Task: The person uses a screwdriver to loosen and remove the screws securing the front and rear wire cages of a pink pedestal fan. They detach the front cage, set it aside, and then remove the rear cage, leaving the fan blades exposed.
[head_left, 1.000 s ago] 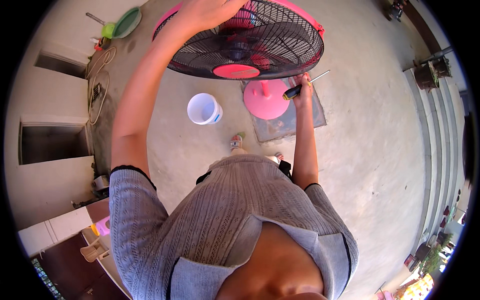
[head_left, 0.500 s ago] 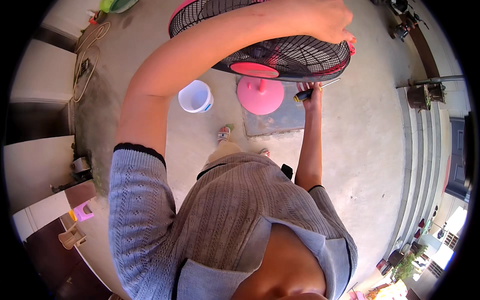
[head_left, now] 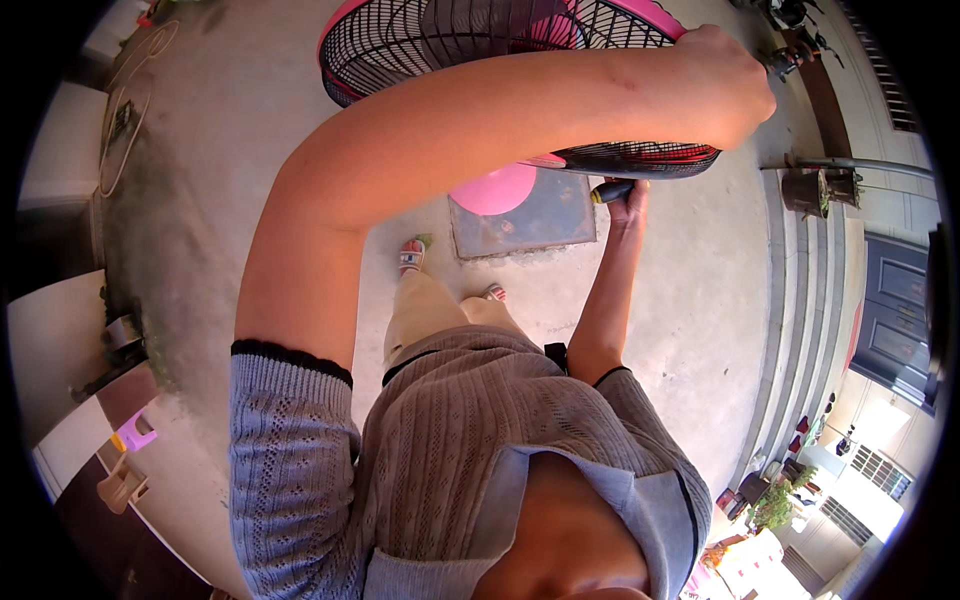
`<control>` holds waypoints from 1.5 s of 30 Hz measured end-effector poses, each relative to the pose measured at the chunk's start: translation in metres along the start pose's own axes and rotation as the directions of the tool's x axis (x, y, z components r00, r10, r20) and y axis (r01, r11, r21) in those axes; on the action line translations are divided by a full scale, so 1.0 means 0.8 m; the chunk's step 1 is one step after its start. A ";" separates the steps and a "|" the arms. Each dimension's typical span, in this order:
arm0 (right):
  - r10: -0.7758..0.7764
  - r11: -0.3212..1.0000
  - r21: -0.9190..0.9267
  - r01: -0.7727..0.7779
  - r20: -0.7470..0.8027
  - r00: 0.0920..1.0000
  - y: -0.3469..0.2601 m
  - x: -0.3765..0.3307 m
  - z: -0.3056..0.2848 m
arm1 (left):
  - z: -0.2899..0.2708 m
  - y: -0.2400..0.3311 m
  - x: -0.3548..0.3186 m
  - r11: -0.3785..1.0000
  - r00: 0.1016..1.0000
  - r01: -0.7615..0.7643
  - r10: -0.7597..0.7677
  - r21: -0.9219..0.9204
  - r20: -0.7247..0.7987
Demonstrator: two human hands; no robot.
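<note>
A standing fan's head, its black wire guard (head_left: 375, 65) edged in pink, fills the upper middle. My left hand (head_left: 728, 88) reaches across in front of it and is closed at the guard's right rim; its fingertips are mostly hidden. Below the guard's lower right edge, my right hand (head_left: 630, 204) is closed around a screwdriver (head_left: 612, 191) with a black and yellow handle. The screwdriver's shaft is hidden from sight. Beneath the fan, part of its round pink base (head_left: 497, 192) shows past my left forearm.
The fan stands on a grey slab (head_left: 530, 225) set in the concrete floor. Steps (head_left: 795, 300) and potted plants (head_left: 805, 192) lie to the right, with a motorbike (head_left: 795, 50) at the far right. A hose (head_left: 120, 150) lies on the left.
My left hand has moved right and down along the guard's edge. The fan head has tilted or turned, and the screwdriver's shaft no longer shows. My left arm now covers the white bucket.
</note>
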State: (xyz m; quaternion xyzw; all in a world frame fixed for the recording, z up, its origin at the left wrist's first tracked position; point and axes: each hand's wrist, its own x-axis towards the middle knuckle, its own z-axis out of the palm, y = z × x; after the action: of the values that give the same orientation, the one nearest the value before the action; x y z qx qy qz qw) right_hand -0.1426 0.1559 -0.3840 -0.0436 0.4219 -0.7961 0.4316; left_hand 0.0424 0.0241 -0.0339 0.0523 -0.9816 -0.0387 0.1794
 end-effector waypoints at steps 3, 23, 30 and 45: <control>0.023 0.998 0.053 -0.024 0.019 1.000 0.000 0.002 -0.005 | -0.025 -0.002 -0.019 0.997 0.997 -0.071 0.071 -0.017 0.000; -0.075 0.996 0.052 0.074 0.032 0.997 0.006 0.000 0.018 | -0.047 0.039 0.018 0.962 0.922 0.256 -0.272 0.095 0.277; -0.094 0.981 0.173 0.091 0.010 0.996 0.010 -0.007 0.031 | 0.021 0.042 0.029 0.969 0.996 0.086 -0.090 0.232 0.007; -0.271 0.939 -0.202 0.278 0.063 0.960 -0.016 -0.029 0.047 | 0.028 0.065 0.060 0.891 0.839 0.386 -0.447 0.241 0.311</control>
State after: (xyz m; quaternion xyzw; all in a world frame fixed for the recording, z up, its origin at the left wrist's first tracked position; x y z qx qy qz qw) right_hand -0.1202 0.1520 -0.3437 -0.1609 0.4853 -0.7990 0.3165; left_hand -0.0152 0.0713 -0.0331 0.2720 -0.9621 -0.0027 -0.0202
